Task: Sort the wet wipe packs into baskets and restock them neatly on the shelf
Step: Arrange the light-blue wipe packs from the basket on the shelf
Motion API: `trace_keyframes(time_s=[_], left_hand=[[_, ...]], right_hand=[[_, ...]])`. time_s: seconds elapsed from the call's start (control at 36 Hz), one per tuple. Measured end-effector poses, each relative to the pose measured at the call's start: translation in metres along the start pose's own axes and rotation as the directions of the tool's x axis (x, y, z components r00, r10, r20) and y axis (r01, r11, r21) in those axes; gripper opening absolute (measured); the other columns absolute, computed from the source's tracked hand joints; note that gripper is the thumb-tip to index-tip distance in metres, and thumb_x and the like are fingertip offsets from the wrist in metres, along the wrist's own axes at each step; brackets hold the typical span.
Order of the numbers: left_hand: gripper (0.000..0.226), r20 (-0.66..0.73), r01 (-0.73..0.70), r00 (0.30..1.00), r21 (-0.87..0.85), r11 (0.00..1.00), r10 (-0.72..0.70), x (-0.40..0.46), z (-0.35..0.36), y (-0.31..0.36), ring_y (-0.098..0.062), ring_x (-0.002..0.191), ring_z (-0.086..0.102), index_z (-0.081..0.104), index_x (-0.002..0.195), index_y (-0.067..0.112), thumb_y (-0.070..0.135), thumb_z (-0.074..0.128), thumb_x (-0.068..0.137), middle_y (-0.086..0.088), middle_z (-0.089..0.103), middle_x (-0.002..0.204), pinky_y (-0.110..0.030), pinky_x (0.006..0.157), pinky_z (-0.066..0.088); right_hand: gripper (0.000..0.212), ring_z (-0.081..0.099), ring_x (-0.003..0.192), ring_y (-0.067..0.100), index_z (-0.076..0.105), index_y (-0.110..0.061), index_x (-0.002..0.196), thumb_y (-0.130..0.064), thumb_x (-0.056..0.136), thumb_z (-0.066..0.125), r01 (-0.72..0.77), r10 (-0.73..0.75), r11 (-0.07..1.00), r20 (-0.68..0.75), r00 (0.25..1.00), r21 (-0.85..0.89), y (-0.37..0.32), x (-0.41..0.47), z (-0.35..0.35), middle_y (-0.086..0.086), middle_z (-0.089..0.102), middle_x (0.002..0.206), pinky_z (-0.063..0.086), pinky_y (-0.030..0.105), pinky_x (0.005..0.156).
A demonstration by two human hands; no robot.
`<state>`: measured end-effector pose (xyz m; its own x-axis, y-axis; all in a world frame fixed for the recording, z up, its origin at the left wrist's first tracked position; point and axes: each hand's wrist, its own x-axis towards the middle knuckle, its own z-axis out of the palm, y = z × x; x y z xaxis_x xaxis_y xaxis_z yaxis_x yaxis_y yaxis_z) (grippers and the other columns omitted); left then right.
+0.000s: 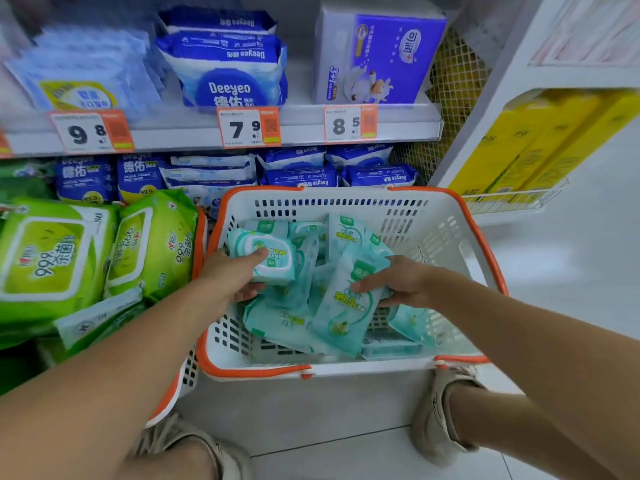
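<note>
A white basket with orange rim (450,216) stands on the floor before the shelf and holds several mint-green wet wipe packs. My left hand (232,275) grips a thick mint pack with a white lid (273,252) at the basket's left side. My right hand (398,282) holds a flat mint pack (343,306) near the basket's middle, fingers curled round its upper edge. More mint packs (277,323) lie loose underneath.
A second orange-rimmed basket (180,379) at left holds large lime-green wipe packs (52,258). Blue Deeyeo packs (225,74) and a purple box (377,53) fill the shelves with price tags (247,128). Yellow boxes (526,143) stand at right. My shoes (440,410) are on the tiled floor.
</note>
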<state>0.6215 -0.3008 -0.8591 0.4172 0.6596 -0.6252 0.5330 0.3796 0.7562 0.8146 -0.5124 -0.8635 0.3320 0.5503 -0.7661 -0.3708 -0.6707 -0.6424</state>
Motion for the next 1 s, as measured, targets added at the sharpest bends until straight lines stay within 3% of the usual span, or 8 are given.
trace_keyframes(time_s=[0.19,0.31,0.42,0.53,0.64,0.72,0.86,1.0], left_hand=[[0.043,0.163,0.037,0.985,0.134,0.990,-0.059,0.008,0.005,-0.006,-0.026,0.080,0.070,0.059,0.118,0.013,0.035,0.076,0.085,-0.012,0.073,0.102,-0.034,0.067,0.058],[0.069,0.139,-0.122,0.988,0.495,0.860,0.060,0.010,0.013,-0.010,-0.026,0.086,0.070,0.049,0.136,0.010,0.047,0.074,0.084,-0.010,0.067,0.115,-0.031,0.060,0.056],[0.083,0.101,-0.236,0.967,0.706,0.668,0.234,0.006,0.017,-0.008,-0.031,0.127,0.052,0.035,0.149,0.008,0.054,0.066,0.087,-0.012,0.048,0.147,-0.035,0.096,0.048],[0.064,0.095,-0.226,0.972,0.616,0.755,0.213,-0.008,0.011,0.005,-0.026,0.117,0.057,0.051,0.136,0.012,0.046,0.071,0.086,-0.006,0.056,0.138,-0.033,0.090,0.049],[0.064,0.073,-0.193,0.981,0.282,0.940,0.180,-0.033,0.000,0.043,-0.024,0.106,0.057,0.051,0.137,0.014,0.038,0.077,0.084,-0.005,0.056,0.133,-0.035,0.084,0.053],[0.053,0.108,-0.254,0.961,-0.008,0.967,0.254,-0.056,-0.010,0.088,-0.027,0.106,0.064,0.057,0.125,0.015,0.038,0.077,0.082,-0.005,0.065,0.121,-0.043,0.091,0.057],[0.033,0.042,-0.529,0.833,-0.228,0.817,0.551,-0.113,-0.029,0.171,-0.030,0.083,0.074,0.050,0.119,0.025,0.019,0.068,0.092,-0.013,0.070,0.107,-0.037,0.059,0.061],[0.026,0.096,-0.781,0.623,0.127,0.611,0.776,-0.142,-0.060,0.211,-0.024,0.079,0.073,0.063,0.103,0.038,0.013,0.060,0.097,-0.005,0.071,0.099,-0.047,0.070,0.062]], right_hand=[[0.063,0.067,0.115,0.031,0.066,-0.004,0.122,-0.007,0.062,0.086,0.174,-0.153,0.967,0.121,0.981,-0.187,-0.074,-0.082,-0.071,0.016,0.070,0.123,0.053,0.047,0.100],[0.083,0.065,0.118,0.033,0.067,-0.003,0.121,-0.024,0.049,0.100,0.251,-0.222,0.945,0.153,0.963,-0.210,-0.095,-0.116,-0.084,0.017,0.068,0.126,0.051,0.047,0.102],[0.077,0.065,0.116,0.034,0.065,-0.003,0.125,-0.020,0.057,0.096,0.317,-0.285,0.940,0.219,0.933,-0.124,-0.106,-0.129,-0.075,0.019,0.067,0.128,0.054,0.044,0.098],[0.049,0.067,0.113,0.031,0.064,-0.005,0.124,0.001,0.076,0.071,0.415,-0.385,0.907,0.246,0.889,-0.079,-0.127,-0.130,-0.054,0.018,0.068,0.126,0.057,0.039,0.094],[0.069,0.069,0.109,0.030,0.068,-0.005,0.121,-0.014,0.058,0.095,0.481,-0.463,0.876,0.310,0.830,0.020,-0.143,-0.126,-0.038,0.018,0.068,0.124,0.058,0.041,0.091],[0.070,0.073,0.099,0.026,0.071,-0.008,0.116,-0.018,0.052,0.097,0.534,-0.561,0.827,0.318,0.764,0.175,-0.158,-0.131,-0.031,0.015,0.073,0.116,0.061,0.038,0.078],[0.078,0.075,0.093,0.026,0.064,-0.006,0.129,-0.024,0.059,0.093,0.576,-0.658,0.708,0.086,0.748,0.409,-0.190,-0.142,-0.016,0.016,0.073,0.116,0.062,0.039,0.074],[0.041,0.075,0.087,0.027,0.067,-0.006,0.125,-0.030,0.091,0.064,0.476,-0.505,0.701,-0.103,0.857,0.531,-0.215,-0.153,0.011,0.017,0.073,0.113,0.063,0.044,0.066]])
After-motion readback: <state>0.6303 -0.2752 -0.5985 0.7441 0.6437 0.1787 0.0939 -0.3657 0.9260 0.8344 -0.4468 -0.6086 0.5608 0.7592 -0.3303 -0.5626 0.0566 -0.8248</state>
